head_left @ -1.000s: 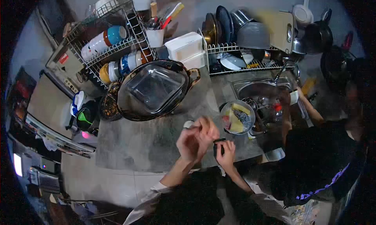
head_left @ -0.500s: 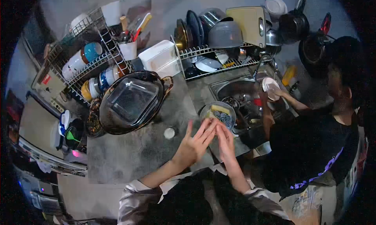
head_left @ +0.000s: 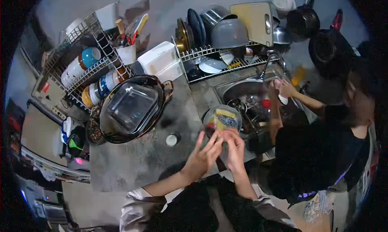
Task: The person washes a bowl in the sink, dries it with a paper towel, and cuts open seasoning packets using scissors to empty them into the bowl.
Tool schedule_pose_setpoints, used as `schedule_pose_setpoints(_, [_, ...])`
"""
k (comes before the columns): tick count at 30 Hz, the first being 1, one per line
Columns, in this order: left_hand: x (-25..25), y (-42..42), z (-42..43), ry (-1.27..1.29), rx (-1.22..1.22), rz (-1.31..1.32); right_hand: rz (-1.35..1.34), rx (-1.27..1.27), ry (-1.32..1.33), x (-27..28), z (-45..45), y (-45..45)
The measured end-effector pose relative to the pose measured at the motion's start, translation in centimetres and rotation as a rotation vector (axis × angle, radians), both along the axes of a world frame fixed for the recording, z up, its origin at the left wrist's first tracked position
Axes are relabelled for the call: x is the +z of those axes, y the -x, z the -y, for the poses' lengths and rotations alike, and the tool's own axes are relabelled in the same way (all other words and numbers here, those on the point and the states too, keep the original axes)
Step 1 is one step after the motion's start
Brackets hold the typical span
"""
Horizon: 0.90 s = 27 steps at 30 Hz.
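Above the front edge of the counter, my left hand (head_left: pixel 203 154) has its thumb raised and its fingers stretched apart. My right hand (head_left: pixel 235 150) meets it at the fingertips, its fingers bent and pressed together. Whether anything small lies between them I cannot make out. Just beyond my fingertips sits a bowl (head_left: pixel 206 119) with a yellow sponge (head_left: pixel 224 112) and a grey metal scourer (head_left: pixel 227 121) in it. To the left of my hands, a small round white-topped container (head_left: pixel 171 140) stands on the counter (head_left: pixel 133 163).
A glass baking dish (head_left: pixel 135 106) lies in a large dark pan (head_left: pixel 106 129) at left. At right, a person (head_left: pixel 319 151) works over the sink (head_left: pixel 226 89), holding a white dish. Racks with bowls, plates and a cutting board (head_left: pixel 250 24) line the back.
My right fingers have bent from nearly straight to curled against my left fingertips. The white dish in the other person's hands has tilted. The view has shifted slightly.
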<state>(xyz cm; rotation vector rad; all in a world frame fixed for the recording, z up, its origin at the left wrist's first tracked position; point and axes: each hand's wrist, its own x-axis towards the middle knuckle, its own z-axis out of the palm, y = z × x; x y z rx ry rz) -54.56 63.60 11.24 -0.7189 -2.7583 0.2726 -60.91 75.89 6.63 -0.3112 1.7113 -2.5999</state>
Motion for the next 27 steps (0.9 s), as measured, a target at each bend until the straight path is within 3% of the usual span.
schedule_pose_setpoints(13, [-2.2, -0.5, 0.6, 0.051, 0.099, 0.104, 0.158, 0.115, -0.066, -2.2, 1.1, 0.7])
schedule_pose_setpoints(16, [-2.6, -0.8, 0.5, 0.052, 0.141, 0.137, -0.083, 0.092, -0.231, -2.7, 1.0, 0.9])
schedule_pose_setpoints(27, [-3.3, -1.2, 0.6, -0.006, 0.118, 0.148, 0.103, 0.167, -0.106, -2.0, 1.2, -0.3])
